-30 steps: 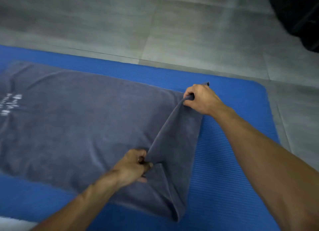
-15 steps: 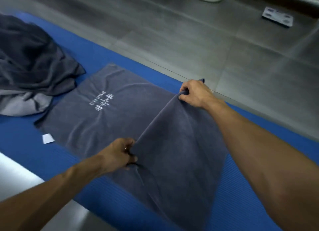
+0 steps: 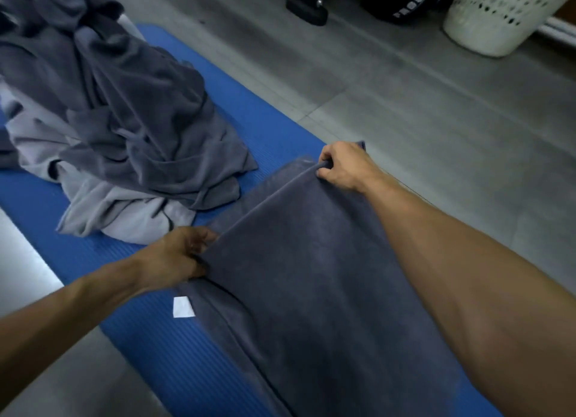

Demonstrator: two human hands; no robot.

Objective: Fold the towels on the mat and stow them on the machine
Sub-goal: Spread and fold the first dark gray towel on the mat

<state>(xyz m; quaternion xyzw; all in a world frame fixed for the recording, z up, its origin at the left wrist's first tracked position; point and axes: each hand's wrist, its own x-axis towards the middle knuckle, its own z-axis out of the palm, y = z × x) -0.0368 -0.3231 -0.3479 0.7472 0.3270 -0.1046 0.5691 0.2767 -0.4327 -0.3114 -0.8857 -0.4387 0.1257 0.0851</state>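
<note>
Head view looks down on a dark grey towel (image 3: 318, 292) spread over a blue mat (image 3: 162, 348) on a grey tiled floor (image 3: 405, 111). The right hand (image 3: 344, 166) has its grip closed on the towel's far corner, fingers curled round a bunched bit of cloth. The left hand (image 3: 179, 254) has its grip pinched on the near corner of the same edge, thumb and fingers folded over the fabric. Between the two grips the towel's edge runs taut in a straight line, lifted a little off the layer beneath it. Below the left grip a lower layer of the towel shows as a rounded fold, and just beside it a small white label (image 3: 183, 306) lies on the mat. Beyond the left grip, a heap of unfolded towels (image 3: 124, 130) sits on the mat, dark grey ones on top and a pale grey one underneath. Far beyond the right grip, a white perforated laundry basket (image 3: 498, 14) stands on the floor, with a black wheeled object (image 3: 307, 7) near it.
</note>
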